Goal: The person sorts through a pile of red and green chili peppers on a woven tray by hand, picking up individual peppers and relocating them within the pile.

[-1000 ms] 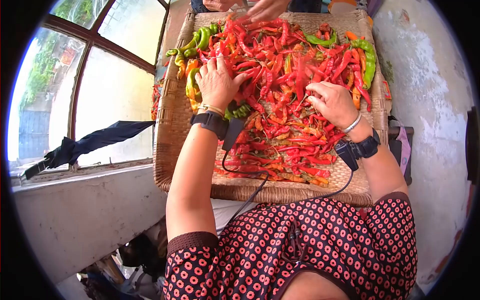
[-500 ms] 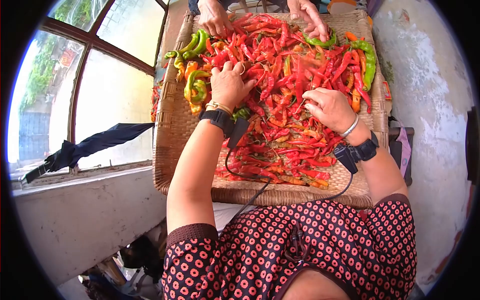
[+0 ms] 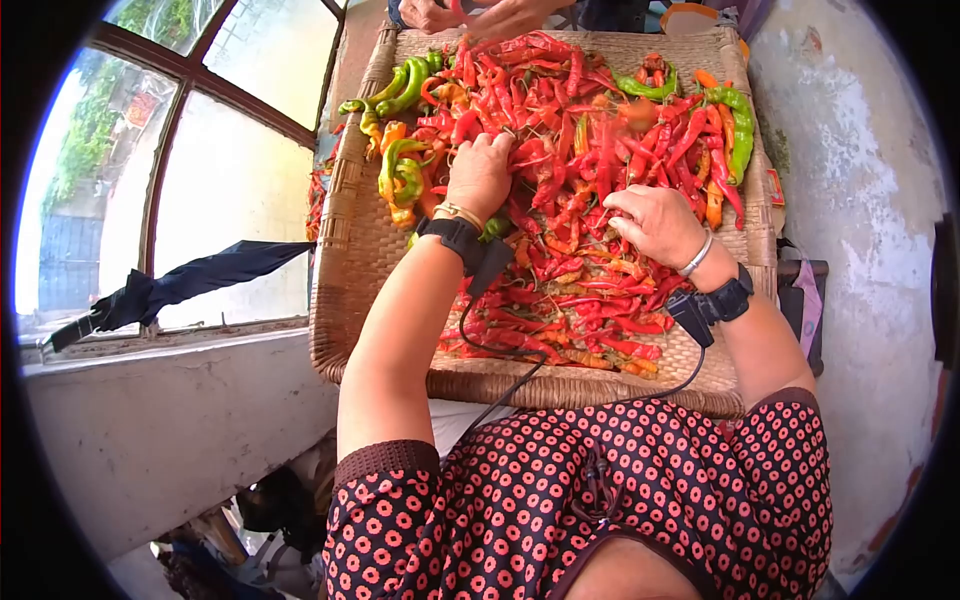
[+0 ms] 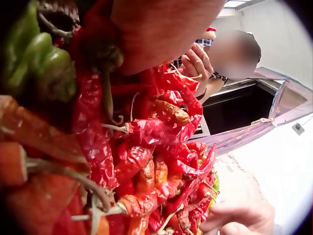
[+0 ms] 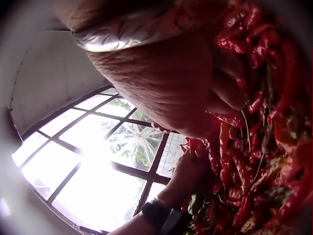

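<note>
Many red peppers point(image 3: 545, 160) lie heaped in a wide woven tray point(image 3: 345, 240). Bent down into the heap at its left side, my left hand point(image 3: 480, 180) has its fingers curled round a red pepper, its tips partly hidden; its palm point(image 4: 161, 29) fills the top of the left wrist view. Farther right, my right hand point(image 3: 660, 225) is low over the peppers, thumb and fingers pinched together. A thin stem point(image 5: 247, 129) shows at those fingertips in the right wrist view. Curled green peppers point(image 3: 405, 175) lie left of my left hand.
Another person's hands point(image 3: 500, 18) are over the tray's far edge. More green peppers lie at the upper left and a long green one point(image 3: 742, 130) at the right. A window point(image 3: 230, 170) and a dark folded umbrella point(image 3: 220, 275) stand left, a wall point(image 3: 850, 200) right.
My left hand has shifted right and its spread fingers have drawn together. The right hand has hardly moved. The other person's hands reached into the peppers and have pulled back, one with a red pepper.
</note>
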`<state>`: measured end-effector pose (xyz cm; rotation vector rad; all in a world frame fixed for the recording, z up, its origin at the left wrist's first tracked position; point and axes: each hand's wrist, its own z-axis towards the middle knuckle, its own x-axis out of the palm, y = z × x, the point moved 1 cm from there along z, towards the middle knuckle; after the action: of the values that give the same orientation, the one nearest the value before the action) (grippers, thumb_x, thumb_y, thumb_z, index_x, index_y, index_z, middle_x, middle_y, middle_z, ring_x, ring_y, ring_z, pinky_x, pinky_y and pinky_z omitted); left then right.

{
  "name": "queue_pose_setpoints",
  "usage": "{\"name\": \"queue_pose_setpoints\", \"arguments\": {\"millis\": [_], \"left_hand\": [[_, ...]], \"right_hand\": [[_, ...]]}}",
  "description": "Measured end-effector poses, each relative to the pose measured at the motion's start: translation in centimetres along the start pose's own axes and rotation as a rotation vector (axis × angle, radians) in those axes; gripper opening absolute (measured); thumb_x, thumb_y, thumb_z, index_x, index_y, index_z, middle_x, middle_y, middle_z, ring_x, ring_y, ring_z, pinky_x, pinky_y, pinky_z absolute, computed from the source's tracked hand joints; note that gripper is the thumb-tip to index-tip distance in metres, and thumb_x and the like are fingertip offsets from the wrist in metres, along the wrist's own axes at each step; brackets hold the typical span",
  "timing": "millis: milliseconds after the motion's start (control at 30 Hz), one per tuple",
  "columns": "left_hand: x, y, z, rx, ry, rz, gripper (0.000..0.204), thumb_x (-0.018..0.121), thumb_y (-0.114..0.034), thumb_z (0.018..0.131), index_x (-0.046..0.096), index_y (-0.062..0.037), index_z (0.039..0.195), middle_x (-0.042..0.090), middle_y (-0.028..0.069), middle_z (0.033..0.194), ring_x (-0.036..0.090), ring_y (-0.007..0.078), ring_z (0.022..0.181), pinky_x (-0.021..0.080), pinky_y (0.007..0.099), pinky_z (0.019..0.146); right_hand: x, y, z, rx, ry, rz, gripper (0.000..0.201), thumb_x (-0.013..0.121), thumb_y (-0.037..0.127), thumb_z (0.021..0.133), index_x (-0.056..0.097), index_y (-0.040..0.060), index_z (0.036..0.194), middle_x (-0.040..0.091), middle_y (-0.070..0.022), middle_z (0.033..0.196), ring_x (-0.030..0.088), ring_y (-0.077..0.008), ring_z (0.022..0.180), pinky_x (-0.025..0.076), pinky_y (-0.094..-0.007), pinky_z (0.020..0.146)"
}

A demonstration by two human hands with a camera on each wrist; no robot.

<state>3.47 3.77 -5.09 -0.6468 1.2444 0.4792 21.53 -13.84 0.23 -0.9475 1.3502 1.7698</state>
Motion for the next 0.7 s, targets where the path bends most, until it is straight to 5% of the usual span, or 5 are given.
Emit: {"name": "queue_pose_setpoints", "arguments": {"millis": [167, 267, 367, 633, 700], "left_hand": [[-0.9, -1.0, -1.7, 0.069, 0.110, -0.075, 0.031, 0.051, -0.007, 0.077, 0.054, -0.0109, 0.107, 0.058, 0.0170, 0.093, 0.057, 0.0352, 0.084, 0.047, 0.0429, 0.074], [-2.6, -2.4, -3.1, 0.276, 0.118, 0.077, 0.037, 0.059, -0.010, 0.071, 0.053, -0.0083, 0.108, 0.057, 0.0118, 0.088, 0.057, 0.0301, 0.085, 0.045, 0.0391, 0.078], [-5.2, -4.4, -4.1, 0.359, 0.249, 0.063, 0.028, 0.054, -0.008, 0.074, 0.053, -0.0057, 0.102, 0.058, 0.0148, 0.091, 0.057, 0.0341, 0.086, 0.048, 0.0410, 0.073], [-9.8, -4.0, -4.6, 0.271, 0.532, -0.058, 0.054, 0.073, -0.025, 0.065, 0.056, -0.0149, 0.115, 0.057, 0.0164, 0.102, 0.054, 0.0342, 0.099, 0.046, 0.0402, 0.082], [-9.8, -2.8, -3.9, 0.272, 0.307, -0.271, 0.046, 0.071, -0.026, 0.069, 0.059, -0.0110, 0.111, 0.057, 0.0192, 0.108, 0.058, 0.0317, 0.092, 0.047, 0.0385, 0.079]], "right_hand": [[0.3, -0.2, -0.1, -0.025, -0.010, 0.002, 0.018, 0.059, 0.018, 0.076, 0.059, 0.0061, 0.090, 0.059, -0.0111, 0.076, 0.059, -0.0289, 0.072, 0.048, -0.0386, 0.064], [0.4, 0.0, -0.1, -0.012, 0.019, 0.004, 0.018, 0.059, 0.019, 0.076, 0.059, 0.0063, 0.089, 0.059, -0.0111, 0.076, 0.059, -0.0288, 0.073, 0.048, -0.0386, 0.064], [0.5, 0.0, -0.1, 0.001, 0.041, -0.004, 0.019, 0.061, 0.020, 0.075, 0.059, 0.0064, 0.088, 0.059, -0.0112, 0.076, 0.059, -0.0289, 0.073, 0.048, -0.0389, 0.064], [0.6, -0.3, -0.1, -0.022, 0.046, 0.000, 0.017, 0.061, 0.019, 0.075, 0.059, 0.0064, 0.085, 0.059, -0.0111, 0.076, 0.059, -0.0289, 0.074, 0.048, -0.0388, 0.064], [0.5, -0.3, -0.1, -0.024, 0.043, -0.006, 0.017, 0.061, 0.019, 0.075, 0.059, 0.0064, 0.085, 0.059, -0.0111, 0.075, 0.059, -0.0288, 0.074, 0.048, -0.0389, 0.064]]}}
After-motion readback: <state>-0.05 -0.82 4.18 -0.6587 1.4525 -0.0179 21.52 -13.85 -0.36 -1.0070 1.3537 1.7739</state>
